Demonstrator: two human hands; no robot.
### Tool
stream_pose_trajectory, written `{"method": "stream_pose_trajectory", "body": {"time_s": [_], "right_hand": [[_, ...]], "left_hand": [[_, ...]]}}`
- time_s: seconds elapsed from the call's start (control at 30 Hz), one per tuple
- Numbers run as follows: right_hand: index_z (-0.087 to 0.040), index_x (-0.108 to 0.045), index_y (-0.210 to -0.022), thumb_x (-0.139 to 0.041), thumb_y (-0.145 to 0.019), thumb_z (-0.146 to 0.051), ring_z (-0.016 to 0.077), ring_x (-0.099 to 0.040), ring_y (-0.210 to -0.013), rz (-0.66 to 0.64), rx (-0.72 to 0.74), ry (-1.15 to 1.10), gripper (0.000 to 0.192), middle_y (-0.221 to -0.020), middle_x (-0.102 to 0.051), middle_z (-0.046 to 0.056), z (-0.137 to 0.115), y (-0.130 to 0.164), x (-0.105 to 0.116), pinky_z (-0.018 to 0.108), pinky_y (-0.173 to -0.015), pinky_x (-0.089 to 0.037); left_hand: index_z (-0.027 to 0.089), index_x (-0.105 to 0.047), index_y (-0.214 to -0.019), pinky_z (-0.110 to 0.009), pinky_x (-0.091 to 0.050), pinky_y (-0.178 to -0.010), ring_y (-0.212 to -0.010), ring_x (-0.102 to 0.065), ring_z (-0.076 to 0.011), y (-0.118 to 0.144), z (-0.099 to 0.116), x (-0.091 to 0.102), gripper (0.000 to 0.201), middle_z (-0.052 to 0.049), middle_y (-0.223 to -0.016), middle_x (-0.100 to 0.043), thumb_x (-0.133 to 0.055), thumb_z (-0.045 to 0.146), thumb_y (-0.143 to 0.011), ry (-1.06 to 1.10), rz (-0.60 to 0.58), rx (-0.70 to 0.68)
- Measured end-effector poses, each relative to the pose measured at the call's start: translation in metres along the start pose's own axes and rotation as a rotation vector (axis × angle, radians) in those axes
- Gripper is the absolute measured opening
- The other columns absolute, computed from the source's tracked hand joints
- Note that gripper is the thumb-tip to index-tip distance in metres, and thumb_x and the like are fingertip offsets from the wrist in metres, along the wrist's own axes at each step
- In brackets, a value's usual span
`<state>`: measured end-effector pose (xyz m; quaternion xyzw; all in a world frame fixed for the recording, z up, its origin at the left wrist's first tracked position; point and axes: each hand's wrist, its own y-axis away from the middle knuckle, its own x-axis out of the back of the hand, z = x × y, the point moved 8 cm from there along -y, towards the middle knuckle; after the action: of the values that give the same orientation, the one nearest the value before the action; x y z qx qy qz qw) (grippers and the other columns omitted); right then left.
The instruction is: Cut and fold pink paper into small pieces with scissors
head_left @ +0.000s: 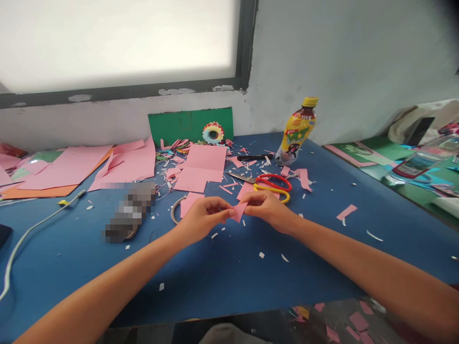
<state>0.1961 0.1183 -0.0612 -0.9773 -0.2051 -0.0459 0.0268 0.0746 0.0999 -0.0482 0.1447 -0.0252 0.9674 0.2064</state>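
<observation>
Between my two hands, just above the blue table, is a small folded piece of pink paper [239,212]. My left hand [205,216] pinches its left side between thumb and fingers. On the other side, the fingertips of my right hand [269,210] close on its upper right corner. Right behind my right hand lie scissors [273,183] with red and yellow handles, their blades pointing left. A larger notched pink sheet [202,167] with a crease rests behind my hands. Beside my left wrist, a roll of tape [175,210] is partly covered by a pink scrap [190,203].
A yellow-labelled bottle [297,131] stands near the wall, beside a black pen-like tool [254,157]. A colourful paper ring [213,133] leans on a green board [172,125]. Pink sheets [71,165] and a white cable [34,234] are left. Paper scraps litter the blue table [229,282].
</observation>
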Motion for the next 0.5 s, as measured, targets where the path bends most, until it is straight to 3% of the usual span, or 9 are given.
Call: {"method": "stream_pose_trajectory", "body": {"time_s": [0.27,0.5], "right_hand": [[-0.017,-0.064,-0.063,-0.065,-0.057,-0.025,0.0091,-0.048,-0.056,0.063,0.007,-0.003,0.010,-0.059,-0.057,-0.003,0.0001,0.0004,0.0046,0.022,-0.051,-0.036],[-0.017,-0.064,-0.063,-0.069,-0.056,-0.024,0.0084,-0.049,-0.058,0.083,-0.051,-0.129,0.011,-0.059,-0.057,-0.003,0.0076,0.0005,0.0043,0.023,-0.057,-0.037]], "left_hand": [[0.015,-0.066,-0.076,-0.020,-0.045,-0.058,-0.061,-0.056,-0.0096,-0.0005,0.0010,0.0004,0.022,0.000,-0.069,-0.064,-0.064,0.037,-0.072,0.027,0.005,-0.010],[0.015,-0.066,-0.077,-0.020,-0.046,-0.059,-0.063,-0.056,-0.0097,0.0009,0.0015,0.0015,0.022,-0.001,-0.071,-0.064,-0.064,0.036,-0.073,0.055,0.011,-0.012]]}}
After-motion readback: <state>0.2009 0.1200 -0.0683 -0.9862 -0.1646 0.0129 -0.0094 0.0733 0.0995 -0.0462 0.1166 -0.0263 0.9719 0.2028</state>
